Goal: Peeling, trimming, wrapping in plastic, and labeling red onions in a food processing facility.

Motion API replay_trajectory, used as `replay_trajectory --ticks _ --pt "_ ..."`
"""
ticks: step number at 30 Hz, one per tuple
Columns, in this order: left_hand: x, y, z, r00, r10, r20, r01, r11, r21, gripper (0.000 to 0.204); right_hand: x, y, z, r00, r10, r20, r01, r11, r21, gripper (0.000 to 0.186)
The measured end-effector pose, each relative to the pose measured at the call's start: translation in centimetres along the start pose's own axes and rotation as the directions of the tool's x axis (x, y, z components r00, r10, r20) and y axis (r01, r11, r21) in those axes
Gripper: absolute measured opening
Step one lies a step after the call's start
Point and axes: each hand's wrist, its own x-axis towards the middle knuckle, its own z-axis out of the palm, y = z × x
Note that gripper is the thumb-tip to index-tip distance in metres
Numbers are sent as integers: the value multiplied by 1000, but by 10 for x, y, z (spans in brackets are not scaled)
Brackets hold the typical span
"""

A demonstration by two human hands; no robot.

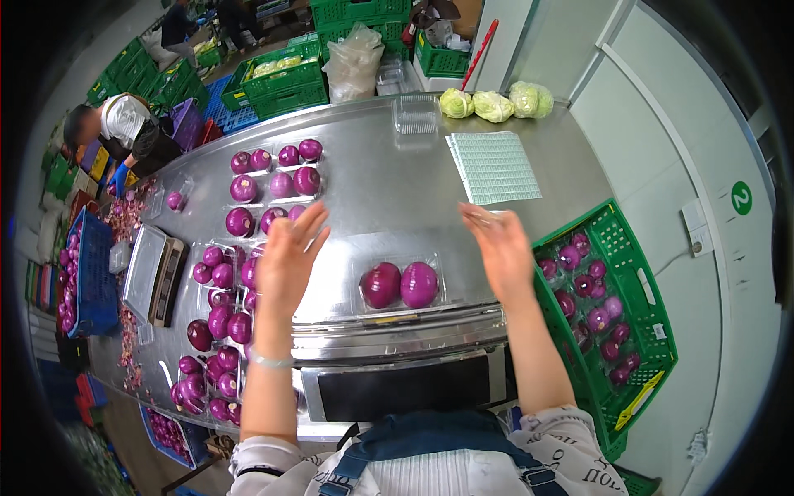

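Left forearm (pixel 275 388) and right forearm (pixel 539 360) extend forward, well apart. Left hand (pixel 286 263) and right hand (pixel 503 252) are raised, fingers (pixel 306 223) extended and inclined inward.

The metal counter (pixel 380 178) is shiny. Past its right edge, a white wall (pixel 645 165) has a round green sign (pixel 742 197). Green crates (pixel 289 100) sit behind its far edge.

Bright, cool light spreads evenly over the steel surface (pixel 380 182), which returns pale glare, with shiny streaks toward 6 o'clock. Crates (pixel 169 83) near 10 o'clock look dimmer and softer. Fisheye distortion bows the wall (pixel 628 124) at 2 o'clock; black vignetting fills the corners.
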Motion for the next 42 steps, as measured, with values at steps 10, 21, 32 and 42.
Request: replay_trajectory --ticks 10,21,32,42 --pt "-2 -82 -26 802 -508 -313 557 448 699 42 15 77 -22 682 725 96 -189 301 -935 42" --pt "-53 -46 -4 693 -643 -325 672 414 614 62 -45 47 -14 724 689 34 -456 516 -725 59" --pt "-199 -99 -28 754 -611 -242 470 245 848 50 -196 47 -44 707 694 136 -318 484 -815 55" --pt "-255 -117 -28 883 -164 -439 391 775 497 18 -249 60 -65 814 559 -155 -580 775 -252 22"
